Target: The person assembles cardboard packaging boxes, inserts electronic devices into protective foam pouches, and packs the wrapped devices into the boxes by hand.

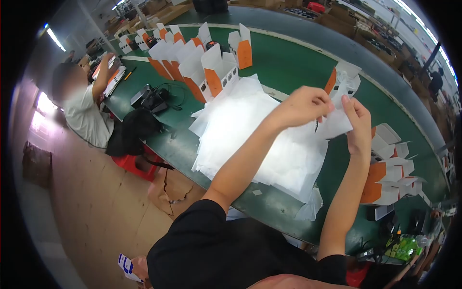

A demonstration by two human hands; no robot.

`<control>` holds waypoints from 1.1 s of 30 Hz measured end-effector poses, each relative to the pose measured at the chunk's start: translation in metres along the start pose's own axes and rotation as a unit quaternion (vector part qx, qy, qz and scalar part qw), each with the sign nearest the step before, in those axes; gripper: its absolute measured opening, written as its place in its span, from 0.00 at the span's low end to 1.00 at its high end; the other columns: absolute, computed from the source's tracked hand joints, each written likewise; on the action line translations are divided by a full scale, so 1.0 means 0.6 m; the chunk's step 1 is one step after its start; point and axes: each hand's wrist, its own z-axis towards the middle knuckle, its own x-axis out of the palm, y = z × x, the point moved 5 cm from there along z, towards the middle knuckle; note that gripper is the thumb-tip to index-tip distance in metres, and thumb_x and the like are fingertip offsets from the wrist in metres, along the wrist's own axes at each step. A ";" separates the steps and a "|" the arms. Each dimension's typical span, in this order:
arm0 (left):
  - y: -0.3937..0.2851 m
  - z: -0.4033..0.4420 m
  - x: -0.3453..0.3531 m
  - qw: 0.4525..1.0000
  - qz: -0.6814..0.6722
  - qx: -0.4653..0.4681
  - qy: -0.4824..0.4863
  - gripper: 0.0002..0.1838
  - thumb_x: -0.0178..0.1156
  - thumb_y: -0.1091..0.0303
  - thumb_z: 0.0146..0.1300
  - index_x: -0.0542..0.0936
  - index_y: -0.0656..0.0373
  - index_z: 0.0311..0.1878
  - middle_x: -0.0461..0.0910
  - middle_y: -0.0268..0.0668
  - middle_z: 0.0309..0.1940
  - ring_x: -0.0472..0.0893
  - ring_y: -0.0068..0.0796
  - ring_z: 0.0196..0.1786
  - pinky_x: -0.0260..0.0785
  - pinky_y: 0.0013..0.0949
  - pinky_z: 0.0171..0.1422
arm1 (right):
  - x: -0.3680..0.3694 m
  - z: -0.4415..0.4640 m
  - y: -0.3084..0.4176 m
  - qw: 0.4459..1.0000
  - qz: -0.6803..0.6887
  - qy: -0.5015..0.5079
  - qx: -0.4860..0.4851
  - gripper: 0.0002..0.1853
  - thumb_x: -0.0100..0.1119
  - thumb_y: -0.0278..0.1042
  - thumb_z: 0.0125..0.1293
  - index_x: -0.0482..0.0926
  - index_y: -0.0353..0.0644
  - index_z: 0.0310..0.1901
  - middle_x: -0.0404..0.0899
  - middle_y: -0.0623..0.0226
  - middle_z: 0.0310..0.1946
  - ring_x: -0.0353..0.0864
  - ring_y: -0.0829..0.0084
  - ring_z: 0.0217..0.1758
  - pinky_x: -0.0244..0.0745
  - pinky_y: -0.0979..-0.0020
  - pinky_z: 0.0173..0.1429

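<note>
Left hand (308, 107) curled at thin white sheet (334, 124), grip unclear; right hand (359, 123) pinches it, sheet between them. Just beyond: open orange-and-white box (354, 85) (filmy stuff (342, 79) at mouth, contents unclear). Sheet stack (248, 130) beneath left; more open boxes (213, 81) farther left.

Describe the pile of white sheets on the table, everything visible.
The pile of white sheets looks thin and slightly translucent, like tissue paper or soft plastic; which, I can't tell. It lies roughly flat on the green table, with uneven, fanned edges and loose corners sticking out. Its middle is very bright. The left forearm crosses in front, hiding part of it.
</note>
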 end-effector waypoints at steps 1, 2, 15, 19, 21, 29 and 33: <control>0.003 0.001 -0.013 1.000 0.004 -0.004 -0.014 0.15 0.70 0.58 0.71 0.83 0.62 0.44 0.85 0.34 0.35 0.83 0.21 0.36 0.73 0.26 0.41 | -0.010 -0.001 0.001 1.000 0.002 -0.023 0.010 0.19 0.68 0.45 0.77 0.78 0.46 0.28 0.76 0.81 0.27 0.69 0.88 0.29 0.62 0.79 0.35; 0.005 0.005 -0.028 0.999 0.009 -0.006 -0.031 0.14 0.70 0.60 0.71 0.83 0.62 0.45 0.85 0.34 0.35 0.83 0.21 0.36 0.73 0.26 0.41 | -0.013 -0.006 0.013 0.999 -0.015 -0.041 0.015 0.19 0.68 0.45 0.77 0.78 0.45 0.28 0.75 0.81 0.27 0.69 0.88 0.28 0.63 0.79 0.34; -0.033 -0.027 -0.024 0.998 0.056 -0.030 0.018 0.21 0.69 0.52 0.72 0.82 0.65 0.48 0.86 0.37 0.39 0.83 0.25 0.33 0.76 0.29 0.36 | 0.031 -0.037 0.052 0.986 -0.160 -0.029 -0.040 0.20 0.66 0.40 0.77 0.73 0.43 0.26 0.69 0.81 0.21 0.65 0.88 0.24 0.63 0.78 0.29; -0.025 -0.025 -0.042 0.992 0.115 -0.003 -0.049 0.17 0.68 0.57 0.71 0.82 0.64 0.43 0.85 0.35 0.33 0.80 0.23 0.32 0.75 0.30 0.35 | 0.031 -0.047 0.065 0.988 -0.147 -0.024 -0.039 0.20 0.65 0.40 0.78 0.73 0.43 0.26 0.69 0.81 0.23 0.66 0.87 0.26 0.64 0.79 0.30; -0.049 -0.036 -0.037 0.986 0.141 -0.007 -0.084 0.15 0.68 0.59 0.70 0.82 0.64 0.40 0.82 0.33 0.29 0.78 0.22 0.30 0.74 0.30 0.35 | 0.038 -0.050 0.072 0.986 -0.156 0.006 -0.053 0.20 0.65 0.41 0.78 0.73 0.43 0.27 0.69 0.81 0.23 0.66 0.88 0.26 0.64 0.79 0.30; -0.105 -0.074 -0.053 0.955 0.197 0.091 -0.200 0.13 0.67 0.61 0.70 0.81 0.64 0.39 0.74 0.28 0.25 0.71 0.16 0.30 0.67 0.28 0.35 | 0.058 -0.065 0.091 0.975 -0.150 0.112 -0.120 0.18 0.59 0.44 0.81 0.79 0.40 0.35 0.74 0.79 0.27 0.71 0.85 0.31 0.68 0.78 0.38; -0.144 -0.124 -0.117 0.917 0.291 0.082 -0.260 0.12 0.66 0.62 0.67 0.82 0.63 0.40 0.75 0.34 0.24 0.73 0.20 0.30 0.68 0.32 0.36 | 0.047 -0.070 0.102 0.979 -0.113 0.115 -0.125 0.20 0.52 0.46 0.83 0.80 0.39 0.37 0.79 0.73 0.30 0.78 0.81 0.33 0.70 0.75 0.40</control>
